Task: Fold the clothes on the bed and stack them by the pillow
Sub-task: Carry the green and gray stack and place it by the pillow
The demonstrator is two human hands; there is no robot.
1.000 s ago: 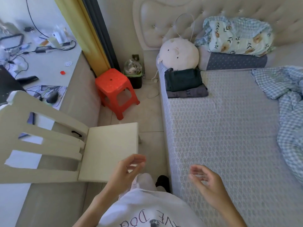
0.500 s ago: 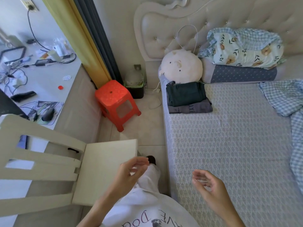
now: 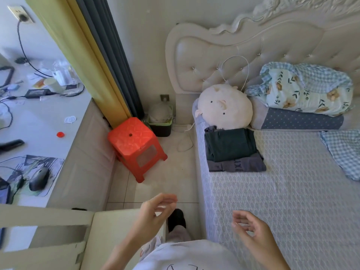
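Observation:
Two folded garments lie stacked on the bed (image 3: 292, 191) near its left edge: a dark green one (image 3: 229, 146) on top of a grey one (image 3: 236, 165). The stack sits right in front of a round cream plush pig (image 3: 224, 107) and beside a blue dotted pillow (image 3: 300, 119). A crumpled floral and checked cloth (image 3: 303, 88) rests on the pillow. My left hand (image 3: 155, 213) hovers over the floor with loosely curled fingers and holds nothing. My right hand (image 3: 251, 230) hovers over the bed's near edge, also empty and relaxed.
A blue checked blanket (image 3: 344, 151) lies at the bed's right side. A red plastic stool (image 3: 135, 145) and a small bin (image 3: 160, 121) stand on the floor by the headboard. A cream chair (image 3: 64, 236) is at my lower left, next to a cluttered desk (image 3: 35, 117).
The view has tilted up and moved closer to the headboard. Both hands stay empty, low in view, in about the same pose.

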